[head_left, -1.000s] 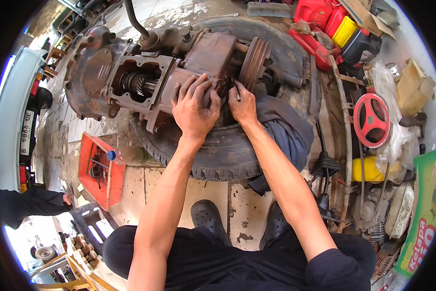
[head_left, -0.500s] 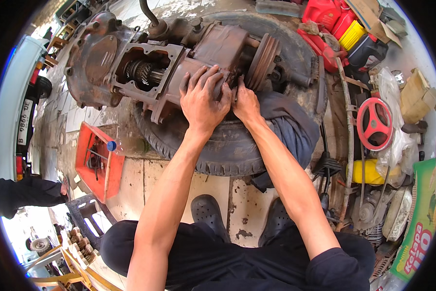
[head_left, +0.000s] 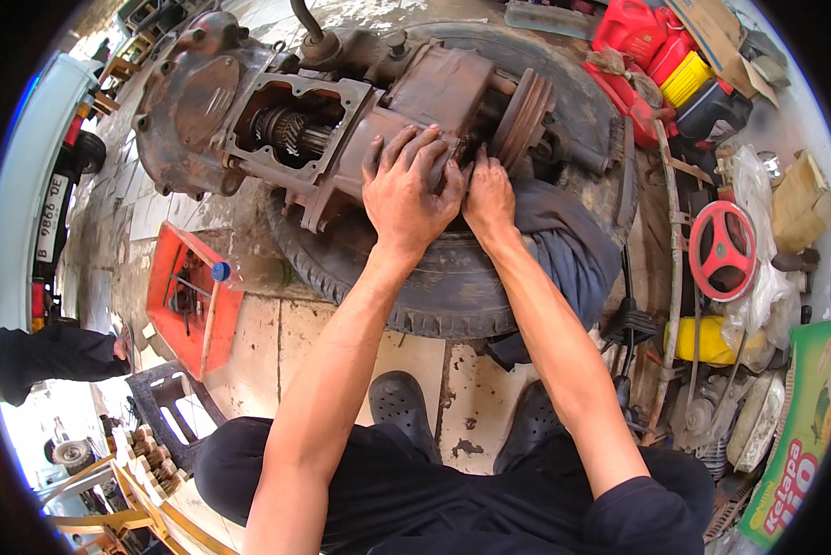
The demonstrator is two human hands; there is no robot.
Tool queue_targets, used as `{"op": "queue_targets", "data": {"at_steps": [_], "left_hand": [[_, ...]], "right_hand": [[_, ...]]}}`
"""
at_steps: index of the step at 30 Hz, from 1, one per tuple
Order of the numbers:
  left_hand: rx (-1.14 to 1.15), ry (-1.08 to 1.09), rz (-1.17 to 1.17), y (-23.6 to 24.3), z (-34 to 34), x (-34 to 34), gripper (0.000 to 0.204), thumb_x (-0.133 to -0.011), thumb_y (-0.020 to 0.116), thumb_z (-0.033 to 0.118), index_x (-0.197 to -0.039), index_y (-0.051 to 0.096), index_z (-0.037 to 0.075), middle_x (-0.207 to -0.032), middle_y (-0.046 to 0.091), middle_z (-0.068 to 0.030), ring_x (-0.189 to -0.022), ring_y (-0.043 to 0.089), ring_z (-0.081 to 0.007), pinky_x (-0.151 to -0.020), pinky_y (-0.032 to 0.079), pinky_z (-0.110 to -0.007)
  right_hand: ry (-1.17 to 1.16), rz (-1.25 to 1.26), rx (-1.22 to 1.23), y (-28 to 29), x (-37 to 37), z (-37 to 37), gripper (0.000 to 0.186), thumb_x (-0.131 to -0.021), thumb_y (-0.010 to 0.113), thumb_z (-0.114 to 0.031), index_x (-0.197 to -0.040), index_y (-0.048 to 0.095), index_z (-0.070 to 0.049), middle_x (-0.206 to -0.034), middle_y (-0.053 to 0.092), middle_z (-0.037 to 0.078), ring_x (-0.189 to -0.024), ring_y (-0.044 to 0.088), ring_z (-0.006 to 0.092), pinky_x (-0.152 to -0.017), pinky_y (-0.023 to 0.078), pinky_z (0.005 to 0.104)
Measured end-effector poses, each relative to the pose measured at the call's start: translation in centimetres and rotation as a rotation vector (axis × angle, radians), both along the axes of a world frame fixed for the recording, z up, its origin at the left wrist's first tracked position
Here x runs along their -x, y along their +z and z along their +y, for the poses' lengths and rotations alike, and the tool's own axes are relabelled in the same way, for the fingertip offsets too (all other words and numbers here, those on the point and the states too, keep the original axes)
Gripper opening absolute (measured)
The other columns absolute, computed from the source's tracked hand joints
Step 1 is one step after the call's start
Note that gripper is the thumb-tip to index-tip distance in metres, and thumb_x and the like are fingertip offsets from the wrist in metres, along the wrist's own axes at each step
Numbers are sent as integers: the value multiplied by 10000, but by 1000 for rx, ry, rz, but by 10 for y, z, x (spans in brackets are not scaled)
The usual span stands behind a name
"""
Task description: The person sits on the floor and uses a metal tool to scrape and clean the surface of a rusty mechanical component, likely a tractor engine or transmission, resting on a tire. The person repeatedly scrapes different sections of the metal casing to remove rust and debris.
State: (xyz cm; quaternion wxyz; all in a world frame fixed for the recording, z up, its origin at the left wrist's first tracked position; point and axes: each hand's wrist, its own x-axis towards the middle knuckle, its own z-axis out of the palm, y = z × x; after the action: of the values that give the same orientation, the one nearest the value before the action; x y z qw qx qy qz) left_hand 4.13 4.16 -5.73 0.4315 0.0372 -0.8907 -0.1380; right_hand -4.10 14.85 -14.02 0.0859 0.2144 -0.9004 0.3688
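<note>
A brown, greasy gearbox [head_left: 439,88] lies on a tyre [head_left: 443,310], its top opening showing gears [head_left: 281,129] and a splined shaft. My left hand [head_left: 406,194] rests on the casing, fingers spread over the top and thumb toward my other hand. Beside it, my right hand [head_left: 489,199] is closed at the casing's near right end, by the ribbed round drum [head_left: 527,120]. Its fingertips are curled inward, and whatever they pinch is hidden. A dark blue-grey cloth [head_left: 573,231] drapes over the tyre under my right wrist.
Left of the tyre stand a red crate [head_left: 217,328] of tools and a clear bottle [head_left: 263,271] with a blue cap. Red jerry cans [head_left: 626,32], a metal frame [head_left: 672,213] and a red handwheel [head_left: 723,252] crowd the right. Another person's leg [head_left: 64,356] shows at far left.
The view has shifted slightly, so the gearbox sits farther right and lower. My right fingers have curled in more; my left hand keeps its place on the casing.
</note>
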Motion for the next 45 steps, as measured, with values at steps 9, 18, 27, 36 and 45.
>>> {"op": "queue_targets", "data": {"at_steps": [9,18,27,36,45], "left_hand": [[-11,-1,17,-2,1,1,237,-812,721,207,-1031,730,119,-1223,716,-6,-1225,614,-230,-1124,363,-458],[-28,-5,19,-1,-1,-2,228,-815,720,204,-1026,728,120,-1219,717,-7,-1219,616,-232,-1122,358,-457],[-40,-18,28,-1,1,0,214,-814,721,204,-1012,729,124,-1215,717,5,-1223,613,-228,-1125,349,-455],[-39,-28,27,0,-1,-2,207,-817,708,203,-1007,729,124,-1208,720,2,-1218,616,-230,-1123,352,-455],[-33,-31,33,0,-3,-2,216,-816,711,203,-1016,728,123,-1201,723,3,-1208,619,-229,-1115,356,-458]], "right_hand": [[189,86,273,-23,19,11,515,-962,517,-119,-1391,462,162,-1119,634,359,-1027,645,478,-893,521,498],[248,-44,321,-18,23,18,496,-973,533,-169,-1374,509,122,-1099,664,333,-1015,664,460,-897,539,484],[195,-67,306,-16,23,13,480,-985,531,-149,-1374,504,131,-1014,674,327,-960,673,453,-852,526,515],[192,-79,315,-11,23,18,386,-997,517,-125,-1335,578,53,-1006,681,324,-958,681,464,-821,540,493],[81,-138,339,-1,21,16,334,-1007,526,-168,-1226,645,54,-1043,681,321,-1012,675,459,-842,539,501]]}}
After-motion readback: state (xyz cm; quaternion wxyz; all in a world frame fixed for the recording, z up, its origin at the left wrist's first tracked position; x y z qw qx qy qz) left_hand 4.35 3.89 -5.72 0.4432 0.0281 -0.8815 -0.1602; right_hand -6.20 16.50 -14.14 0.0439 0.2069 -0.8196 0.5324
